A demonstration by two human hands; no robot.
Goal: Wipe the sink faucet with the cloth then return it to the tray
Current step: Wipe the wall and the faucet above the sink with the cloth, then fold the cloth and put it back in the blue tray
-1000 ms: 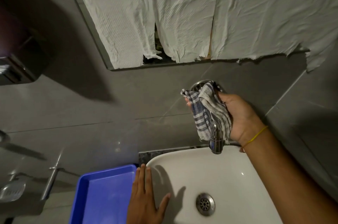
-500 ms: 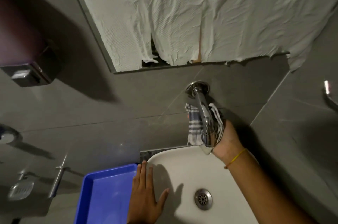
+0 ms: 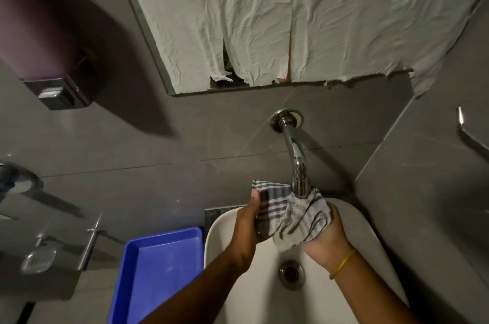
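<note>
A chrome faucet (image 3: 294, 150) juts from the grey tiled wall and curves down over the white sink (image 3: 367, 241). A grey and white striped cloth (image 3: 296, 215) hangs just under the spout tip, stretched between both hands. My left hand (image 3: 246, 228) grips the cloth's left edge, thumb up. My right hand (image 3: 325, 239) holds the cloth's right side from below; a yellow band is on its wrist. A blue tray (image 3: 158, 268) sits left of the sink with nothing in it.
A drain (image 3: 291, 272) lies in the sink bottom. White paper covers the mirror (image 3: 291, 19) above. A soap dispenser (image 3: 53, 85) hangs at upper left. A soap dish (image 3: 38, 260) and metal fittings sit at lower left, a chrome rail (image 3: 473, 135) at right.
The cloth slid down off the faucet to below the spout. My left hand left the sink rim and took hold of the cloth's left edge. The camera tilted downward.
</note>
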